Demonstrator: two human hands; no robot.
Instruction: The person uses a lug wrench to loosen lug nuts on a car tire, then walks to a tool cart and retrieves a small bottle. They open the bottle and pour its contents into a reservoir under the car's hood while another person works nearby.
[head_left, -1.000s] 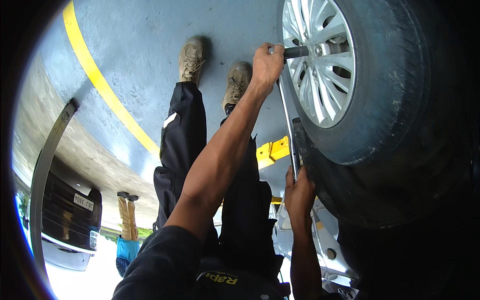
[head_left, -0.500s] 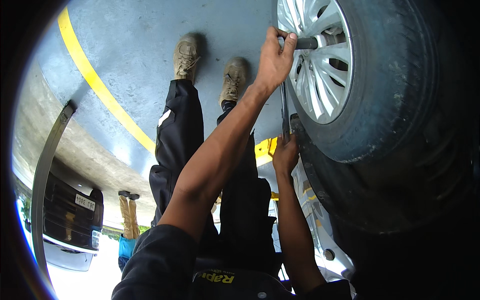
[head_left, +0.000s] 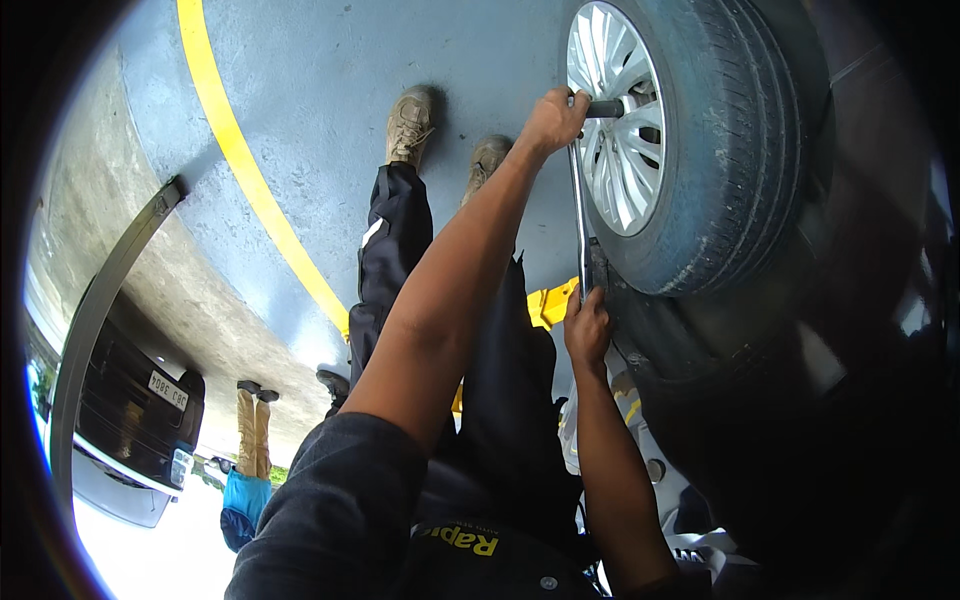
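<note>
My left hand [head_left: 558, 120] is closed around the head end of a long-handled socket wrench [head_left: 581, 220]. Its dark socket [head_left: 605, 109] reaches into the middle of the silver alloy wheel [head_left: 625, 165], where the lug nuts sit; the nut itself is hidden. Lower down, my right hand [head_left: 587, 328] grips the far end of the chrome bar. The bar runs alongside the wheel's face, nearly parallel to it. A black tire [head_left: 735, 150] surrounds the wheel, mounted on a vehicle.
My shoes [head_left: 410, 125] stand on the blue-grey floor [head_left: 300, 70] beside a yellow line [head_left: 235, 150]. Close to my right hand is a yellow metal piece [head_left: 550, 303]. A post [head_left: 110, 290], a dark parked vehicle [head_left: 130, 410] and another person [head_left: 250, 450] are at the left.
The view has shifted, so the wheel sits further left and shows more tread. Both hands keep their grip on the wrench. Another dark shoe has come into view behind my legs.
</note>
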